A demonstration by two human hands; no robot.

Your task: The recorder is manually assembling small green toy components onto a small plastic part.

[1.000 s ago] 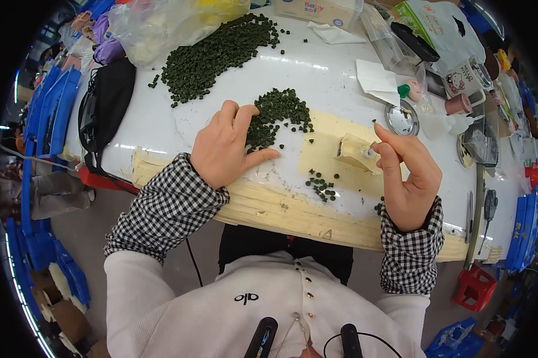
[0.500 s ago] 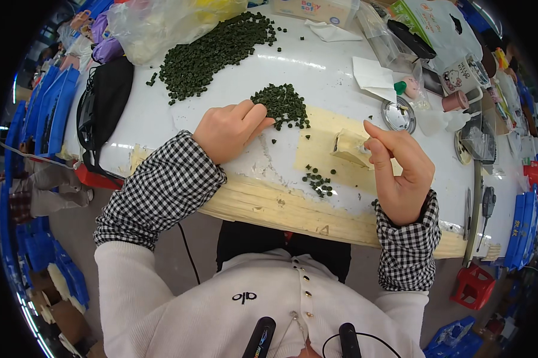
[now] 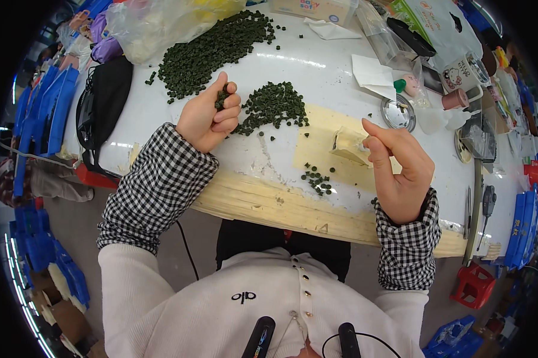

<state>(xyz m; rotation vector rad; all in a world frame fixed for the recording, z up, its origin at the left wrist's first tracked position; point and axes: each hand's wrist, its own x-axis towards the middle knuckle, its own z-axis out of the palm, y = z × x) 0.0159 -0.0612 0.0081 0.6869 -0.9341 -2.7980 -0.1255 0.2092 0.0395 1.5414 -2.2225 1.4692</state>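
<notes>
My left hand (image 3: 211, 115) is curled palm-up around several small dark green pieces (image 3: 222, 98), which show between thumb and fingers. Close to its right side lies a smaller heap of the same green pieces (image 3: 276, 104). A much larger pile (image 3: 212, 53) spreads beyond it. My right hand (image 3: 400, 170) has thumb and forefinger closed in a pinch, with something pale, too small to name, at the tips. Just left of those tips, a cream-coloured block (image 3: 351, 147) with a dark edge stands on a yellowish sheet. A few loose green pieces (image 3: 318, 181) lie in front of it.
Worn yellow tape covers the table's front edge (image 3: 281, 209). Clear plastic bags (image 3: 161, 27) and a black pouch (image 3: 111, 89) lie to the left. At the right are a white tissue (image 3: 373, 74), a round metal lid (image 3: 398, 113), a mug (image 3: 459, 76) and a screwdriver (image 3: 487, 203).
My left hand has lifted from the smaller heap, moved left and turned palm-up, now with green pieces in it. That heap has spread toward the left. My right hand has hardly moved.
</notes>
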